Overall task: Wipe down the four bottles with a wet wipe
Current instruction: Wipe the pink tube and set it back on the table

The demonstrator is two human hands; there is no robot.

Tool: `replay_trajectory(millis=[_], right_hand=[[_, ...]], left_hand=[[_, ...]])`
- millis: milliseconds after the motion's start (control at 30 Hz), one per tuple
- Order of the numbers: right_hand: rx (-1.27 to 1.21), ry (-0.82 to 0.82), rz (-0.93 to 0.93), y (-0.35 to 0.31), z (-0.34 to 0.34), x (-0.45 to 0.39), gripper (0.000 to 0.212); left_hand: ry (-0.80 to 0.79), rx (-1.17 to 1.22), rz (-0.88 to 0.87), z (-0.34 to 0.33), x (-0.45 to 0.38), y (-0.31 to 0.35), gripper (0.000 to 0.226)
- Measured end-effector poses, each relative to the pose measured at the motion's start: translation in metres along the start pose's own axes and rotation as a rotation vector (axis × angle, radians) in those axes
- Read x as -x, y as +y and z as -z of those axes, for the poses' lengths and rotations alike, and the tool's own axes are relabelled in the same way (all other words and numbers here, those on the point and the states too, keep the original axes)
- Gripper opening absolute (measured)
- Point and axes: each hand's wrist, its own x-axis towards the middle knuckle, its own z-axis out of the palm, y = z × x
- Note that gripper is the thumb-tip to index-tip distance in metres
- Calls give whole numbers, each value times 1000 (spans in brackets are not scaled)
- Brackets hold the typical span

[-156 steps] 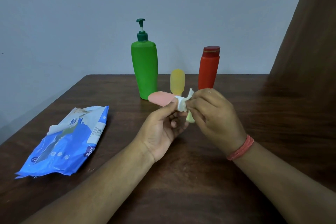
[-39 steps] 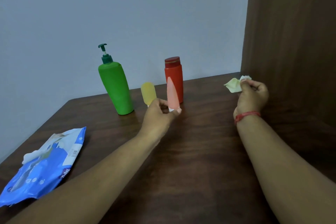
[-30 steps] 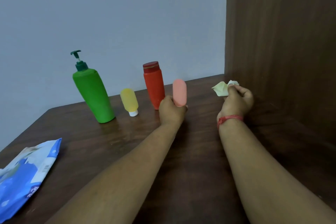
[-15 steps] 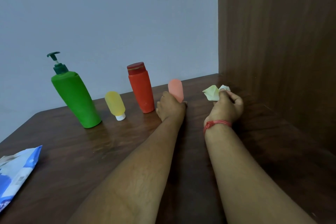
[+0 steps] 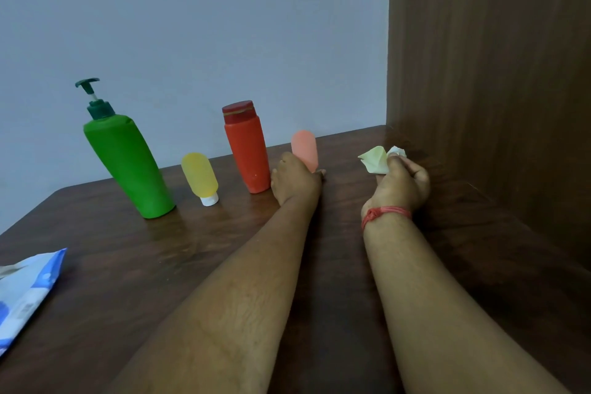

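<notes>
A dark brown wooden counter meets a pale grey-blue wall at the back and a tall brown wood-grain panel on the right. Four bottles stand in a row along the back of the counter. From the left: a tall green plastic pump bottle with a dark green dispenser head, a small translucent yellow squeeze bottle standing on its white cap, a red cylindrical bottle with a dark red lid, and a small pink squeeze bottle. The person's left hand is curled around the lower part of the pink bottle, holding it upright just beside the red one. The right hand, with a red thread band on its wrist, grips a crumpled pale yellowish-white wet wipe near the wood panel, apart from the bottles. A blue and white wipes packet lies at the counter's left edge, partly out of view.
</notes>
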Motion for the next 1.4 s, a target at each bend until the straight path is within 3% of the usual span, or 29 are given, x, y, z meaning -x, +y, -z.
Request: replay_trajectory(millis=[533,700,1033,1400], right_hand=[[18,-42,-59,0,-2,5,19],[2,-56,-66,0,-4,6,17],[-19,-84,-76,1,-5,7,20],[-15,-94,-81,4,-6,9,18]], left_hand=[[13,2,-2,-3,-1,0,73],[5,-5,-11,-4,-1,-2,58],[9,-21,-20,-4,-2,-2,56],[9,-33,-6,-2,2,-3,65]])
